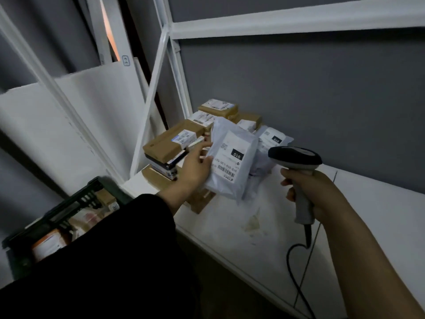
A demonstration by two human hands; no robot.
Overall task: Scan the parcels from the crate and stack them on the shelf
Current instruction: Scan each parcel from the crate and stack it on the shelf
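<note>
My left hand (pixel 196 166) grips a grey poly mailer parcel (pixel 232 157) by its left edge, holding it above the white shelf (pixel 264 229) with its barcode label facing me. To the parcel's right, my right hand (pixel 315 192) is closed around the handle of a grey barcode scanner (pixel 295 158), whose head sits level with the label. Behind the held parcel, brown cardboard parcels (pixel 170 143) are piled at the shelf's left end, and another grey mailer (pixel 273 140) lies on the shelf. The dark crate (pixel 76 203) stands low at the left, with parcels inside.
The scanner's black cable (pixel 296 268) hangs down over the shelf's front edge. White shelf uprights (pixel 151 97) and a diagonal brace rise just left of the pile. An upper shelf beam (pixel 287 24) crosses overhead. A grey wall backs the shelf.
</note>
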